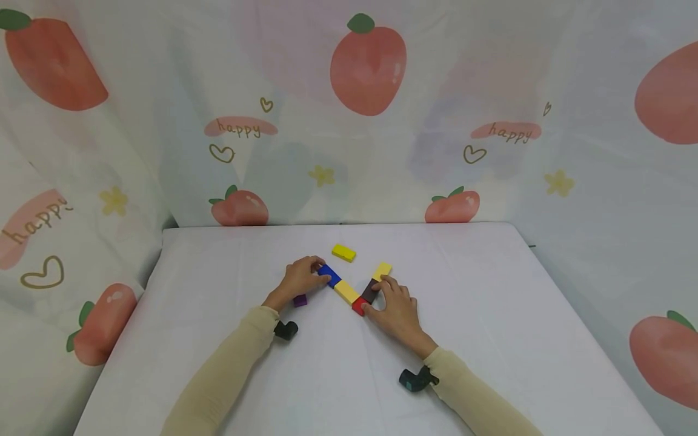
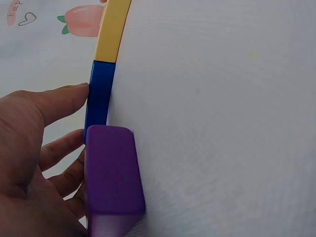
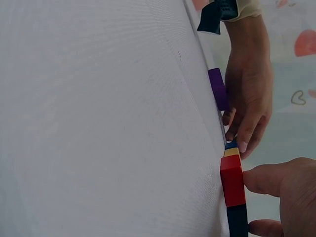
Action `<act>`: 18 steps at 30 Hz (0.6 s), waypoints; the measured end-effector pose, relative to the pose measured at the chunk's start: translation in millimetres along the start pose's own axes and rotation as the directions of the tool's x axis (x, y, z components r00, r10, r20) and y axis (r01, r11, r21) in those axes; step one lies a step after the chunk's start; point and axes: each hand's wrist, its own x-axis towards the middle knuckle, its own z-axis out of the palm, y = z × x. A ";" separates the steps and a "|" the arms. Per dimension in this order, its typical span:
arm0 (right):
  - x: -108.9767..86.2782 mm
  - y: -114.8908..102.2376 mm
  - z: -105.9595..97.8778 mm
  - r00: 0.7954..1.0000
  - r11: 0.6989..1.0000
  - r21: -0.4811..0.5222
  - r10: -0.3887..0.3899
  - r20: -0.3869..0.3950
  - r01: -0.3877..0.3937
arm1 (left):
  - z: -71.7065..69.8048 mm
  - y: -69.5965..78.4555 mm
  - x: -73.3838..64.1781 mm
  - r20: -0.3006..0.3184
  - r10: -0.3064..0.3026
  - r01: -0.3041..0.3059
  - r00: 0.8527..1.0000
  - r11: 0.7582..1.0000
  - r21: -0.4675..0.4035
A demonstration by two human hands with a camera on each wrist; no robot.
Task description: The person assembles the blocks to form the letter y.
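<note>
A V-shaped row of blocks lies on the table: blue block [image 1: 329, 276], yellow block [image 1: 346, 292], red block [image 1: 358, 306], dark block [image 1: 369, 292], and second yellow block [image 1: 383, 271]. My left hand [image 1: 301, 278] holds the blue block at its outer end, thumb on the near side, index finger at the far end. In the right wrist view, my right thumb [image 3: 269, 178] touches the red block [image 3: 232, 180], while a finger [image 3: 265, 227] reaches the dark block [image 3: 238, 220]. The right hand [image 1: 399, 309] rests at the row's right side. A purple block [image 2: 112, 170] stands near the left hand.
Behind the V lies a separate bright yellow block [image 1: 344, 252]. White cloth covers the table [image 1: 338, 375], whose back edge meets a fruit-patterned curtain [image 1: 360, 163]. Black wrist-worn devices [image 1: 417, 380] sit on both sleeves.
</note>
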 end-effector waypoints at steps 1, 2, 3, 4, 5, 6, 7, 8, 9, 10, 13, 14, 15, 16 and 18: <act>0.3 -0.3 -0.6 1.000 1.000 -0.001 0.000 0.001 0.000 | -0.1 0.2 0.1 -0.002 -0.002 0.002 1.000 1.000 -0.001; 0.5 -0.6 -1.1 1.000 1.000 -0.001 0.001 0.001 -0.001 | 0.1 0.4 0.3 -0.002 -0.004 0.004 1.000 1.000 -0.003; 0.6 -0.9 -1.6 1.000 1.000 -0.002 -0.002 0.000 0.002 | 0.4 0.7 0.3 -0.003 -0.005 0.005 1.000 1.000 -0.006; 0.0 -0.8 -1.5 1.000 1.000 -0.003 -0.003 -0.001 0.003 | 1.2 0.3 -0.1 -0.004 -0.004 0.004 1.000 1.000 -0.007; -0.5 -1.0 -1.4 1.000 1.000 -0.003 0.005 0.004 -0.005 | 2.1 -0.1 -0.5 -0.002 -0.005 0.005 1.000 1.000 -0.008; -1.1 -0.9 -1.3 1.000 1.000 -0.003 0.009 0.006 -0.009 | 3.1 -0.3 -0.9 -0.002 -0.004 0.004 1.000 1.000 -0.008; -1.5 -0.8 -1.4 1.000 1.000 -0.003 0.015 0.010 -0.015 | 3.9 -0.5 -1.2 -0.004 0.000 0.000 1.000 1.000 -0.010; -1.9 -0.7 -1.3 1.000 1.000 -0.003 0.018 0.011 -0.018 | 4.6 -0.5 -1.5 -0.004 0.001 -0.001 1.000 1.000 -0.010; -2.4 -0.6 -1.6 1.000 1.000 -0.001 0.021 0.014 -0.021 | 5.2 -0.6 -1.9 -0.004 0.002 -0.002 1.000 1.000 -0.010; -2.8 -0.6 -1.9 0.999 1.000 0.001 0.027 0.020 -0.027 | 5.6 -0.8 -2.1 -0.003 0.002 -0.002 1.000 1.000 -0.006; -2.8 -1.0 -2.4 0.999 1.000 0.011 0.023 0.024 -0.023 | 5.0 -0.6 -2.6 -0.010 0.002 -0.002 1.000 1.000 0.002; -2.5 -1.2 -2.4 1.000 1.000 0.012 0.017 0.021 -0.018 | 4.5 -0.6 -2.6 -0.012 0.002 -0.002 1.000 1.000 0.010; -2.0 -1.3 -2.4 1.000 1.000 0.012 0.012 0.018 -0.013 | 3.7 -0.7 -2.4 -0.012 0.003 -0.003 1.000 1.000 0.015; -1.5 -1.4 -2.2 1.000 1.000 0.012 0.008 0.015 -0.008 | 2.8 -0.6 -2.1 -0.011 0.006 -0.005 1.000 1.000 0.018; -0.2 -1.3 -1.6 1.000 1.000 0.011 -0.001 0.009 0.001 | 0.3 -0.6 -1.4 -0.008 0.004 -0.004 1.000 1.000 0.008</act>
